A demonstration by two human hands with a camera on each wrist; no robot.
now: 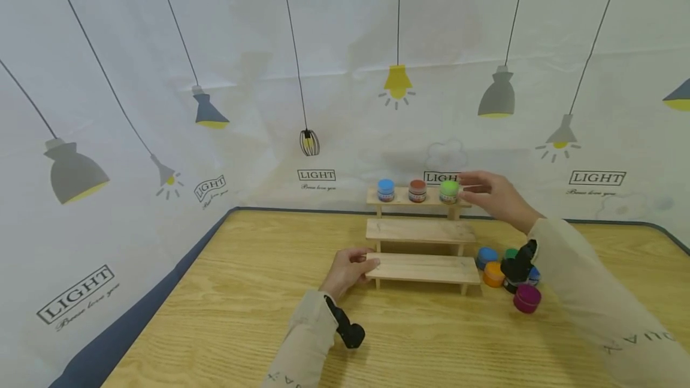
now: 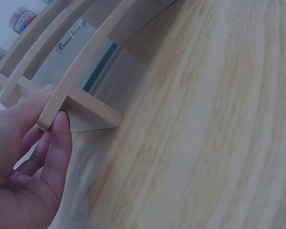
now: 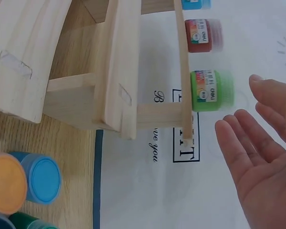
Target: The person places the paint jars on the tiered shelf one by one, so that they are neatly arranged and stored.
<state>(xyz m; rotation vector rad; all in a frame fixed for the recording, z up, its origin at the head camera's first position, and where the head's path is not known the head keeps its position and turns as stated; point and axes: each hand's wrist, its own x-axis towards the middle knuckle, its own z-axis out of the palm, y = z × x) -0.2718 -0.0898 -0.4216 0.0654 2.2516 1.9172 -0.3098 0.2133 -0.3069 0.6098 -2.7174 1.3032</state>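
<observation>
A three-tier wooden stand [image 1: 420, 230] stands on the table. My left hand [image 2: 35, 157] pinches the left end of its lowest shelf [image 1: 423, 268] between thumb and fingers. On the top shelf sit three small paint jars in a row: a light blue jar [image 1: 386, 190], a red-brown jar [image 1: 417, 191] and a light green jar [image 3: 212, 90]. Just right of the green jar is my right hand [image 1: 495, 196], its fingers extended. The right wrist view shows a gap between that hand and the jar, with nothing held.
Right of the stand, several more jars cluster on the table, among them an orange jar [image 1: 493, 274], a blue jar [image 3: 44, 179] and a purple jar [image 1: 527, 298]. My right forearm hangs partly over them. Behind the stand rises a wall covering [image 1: 356, 106] printed with lamps.
</observation>
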